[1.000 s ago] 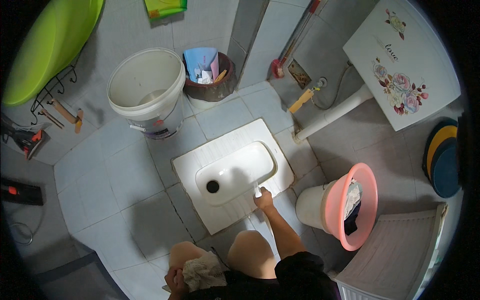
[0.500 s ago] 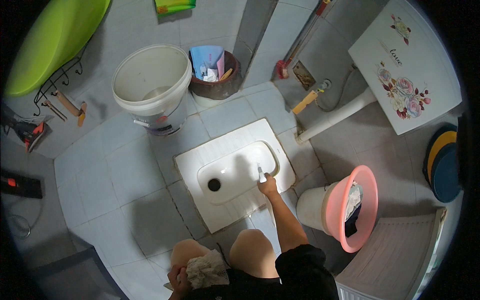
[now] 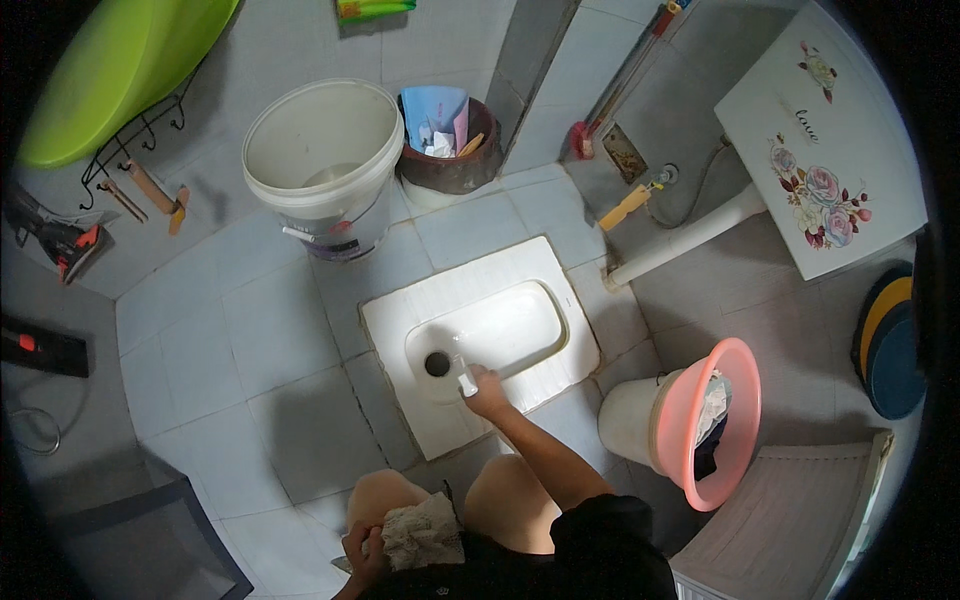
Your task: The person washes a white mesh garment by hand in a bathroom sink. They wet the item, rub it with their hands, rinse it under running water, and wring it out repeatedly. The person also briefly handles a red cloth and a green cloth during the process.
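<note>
My right hand (image 3: pixel 487 393) is closed around a small white sprayer-like nozzle (image 3: pixel 467 381), held over the near side of the white squat toilet pan (image 3: pixel 430 425). A faint clear streak, possibly water, shows at its tip, close to the dark drain hole (image 3: pixel 437 363). Down in my lap, a crumpled cream lacy cloth (image 3: pixel 425 532) rests against my thighs. My left hand (image 3: pixel 366 552) grips its left edge with bent fingers, partly hidden by the folds.
A large white bucket (image 3: pixel 322 215) and a brown-lined bin (image 3: pixel 465 165) stand beyond the pan. To the right, a pink basin (image 3: pixel 737 470) with clothes leans on a white bucket (image 3: pixel 630 422). A flowered cistern (image 3: pixel 820 150) hangs with its pipe (image 3: pixel 690 237). A ribbed white board (image 3: pixel 800 500) is nearby.
My right hand has moved left and slightly nearer with the nozzle, from the pan's right part to beside the drain hole. My left hand stays at the lacy cloth. The view has shifted slightly.
</note>
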The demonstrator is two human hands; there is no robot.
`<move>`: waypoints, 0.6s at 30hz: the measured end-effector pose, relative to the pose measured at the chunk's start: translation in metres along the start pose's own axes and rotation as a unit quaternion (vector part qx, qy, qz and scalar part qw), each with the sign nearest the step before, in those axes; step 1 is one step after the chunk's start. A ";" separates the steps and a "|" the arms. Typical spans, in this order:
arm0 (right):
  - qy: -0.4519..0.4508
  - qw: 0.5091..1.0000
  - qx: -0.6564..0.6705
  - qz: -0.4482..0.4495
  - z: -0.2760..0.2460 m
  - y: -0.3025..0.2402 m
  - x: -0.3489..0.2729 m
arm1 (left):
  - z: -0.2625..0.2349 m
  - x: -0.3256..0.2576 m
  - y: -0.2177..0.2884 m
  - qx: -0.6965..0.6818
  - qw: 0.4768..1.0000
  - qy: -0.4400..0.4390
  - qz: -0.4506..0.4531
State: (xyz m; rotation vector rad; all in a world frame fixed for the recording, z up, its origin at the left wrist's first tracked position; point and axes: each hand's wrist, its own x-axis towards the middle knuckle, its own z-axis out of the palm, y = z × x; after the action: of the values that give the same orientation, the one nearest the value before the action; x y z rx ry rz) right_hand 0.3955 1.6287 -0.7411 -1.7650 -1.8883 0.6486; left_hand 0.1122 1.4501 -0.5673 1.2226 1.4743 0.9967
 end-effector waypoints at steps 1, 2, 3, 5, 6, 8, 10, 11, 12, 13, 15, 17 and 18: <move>-0.003 1.000 0.001 0.016 -0.011 -0.008 0.006 | -0.001 -0.002 -0.001 0.012 1.000 0.004 -0.005; -0.003 0.999 -0.001 0.034 -0.020 -0.010 0.006 | -0.002 -0.004 -0.003 0.022 1.000 0.003 -0.009; -0.003 0.996 0.002 0.089 -0.024 -0.005 0.004 | -0.002 -0.006 -0.006 0.033 0.999 0.002 -0.012; 0.000 0.980 0.007 0.201 -0.033 0.011 -0.003 | -0.002 -0.007 -0.022 0.010 1.000 0.011 0.022; -0.006 0.982 -0.021 0.190 -0.034 0.019 -0.010 | -0.002 -0.009 -0.027 0.005 1.000 0.016 0.027; 0.005 0.995 -0.049 0.081 -0.033 0.030 -0.028 | 0.000 -0.007 -0.019 0.001 0.999 0.025 0.024; -0.021 0.998 -0.051 0.022 -0.029 0.037 -0.046 | 0.001 -0.005 -0.012 0.004 1.000 0.020 0.019; -0.045 0.997 -0.042 0.047 -0.027 0.039 -0.054 | 0.000 -0.004 -0.011 0.007 1.000 0.010 0.022; -0.069 0.995 -0.033 0.071 -0.024 0.041 -0.060 | -0.001 -0.004 -0.011 0.009 1.000 0.001 0.025; -0.093 0.991 -0.022 0.094 -0.023 0.040 -0.064 | -0.002 -0.005 -0.014 0.003 1.000 -0.001 0.030; -0.055 0.984 -0.047 0.160 -0.023 0.046 -0.071 | -0.002 -0.007 -0.024 -0.009 0.999 -0.002 0.040; -0.007 0.978 -0.060 0.201 -0.027 0.058 -0.072 | -0.002 -0.007 -0.022 -0.005 1.000 0.005 0.023; 0.027 0.975 -0.037 0.219 -0.029 0.064 -0.072 | -0.001 -0.008 -0.020 -0.004 1.000 0.009 0.014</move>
State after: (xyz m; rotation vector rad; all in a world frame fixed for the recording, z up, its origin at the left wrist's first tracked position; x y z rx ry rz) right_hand 0.4677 1.5617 -0.7606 -2.2504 -1.5103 0.6796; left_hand 0.1070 1.4388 -0.5854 1.2341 1.4698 1.0331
